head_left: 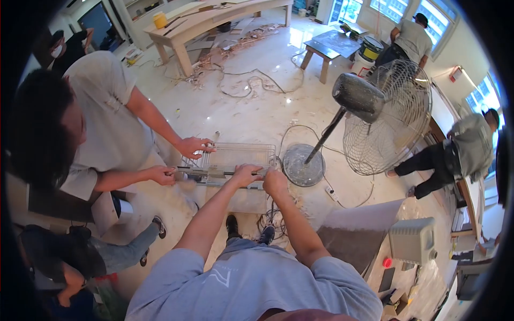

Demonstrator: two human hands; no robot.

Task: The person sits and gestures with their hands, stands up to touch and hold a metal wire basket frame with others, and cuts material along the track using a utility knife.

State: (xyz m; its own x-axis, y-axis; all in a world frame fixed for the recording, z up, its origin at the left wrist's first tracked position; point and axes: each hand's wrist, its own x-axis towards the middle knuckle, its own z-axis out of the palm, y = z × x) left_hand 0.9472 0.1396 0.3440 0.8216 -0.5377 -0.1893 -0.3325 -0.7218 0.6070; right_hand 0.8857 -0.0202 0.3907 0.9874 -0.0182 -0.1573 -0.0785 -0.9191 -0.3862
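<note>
In the head view, a metal wire rack [241, 151] with long rails [206, 172] spans the space between me and a co-worker on my left. My left hand [247, 175] is closed on the rail near its right end. Beside it my right hand [275, 183] forms a fist at the rack's right corner; what its fingers grip is hidden. The co-worker's lower hand [162, 175] pinches the rail's left end, while the upper hand [196, 146] is over the rack's far left corner.
A large floor fan [375, 107] stands right of the rack on a round base [304, 165]. Cables [257, 80] trail over the dusty floor. A workbench [209, 24] and low table [332, 43] stand farther back. A grey jerrycan [412, 241] is at right. Other people work around.
</note>
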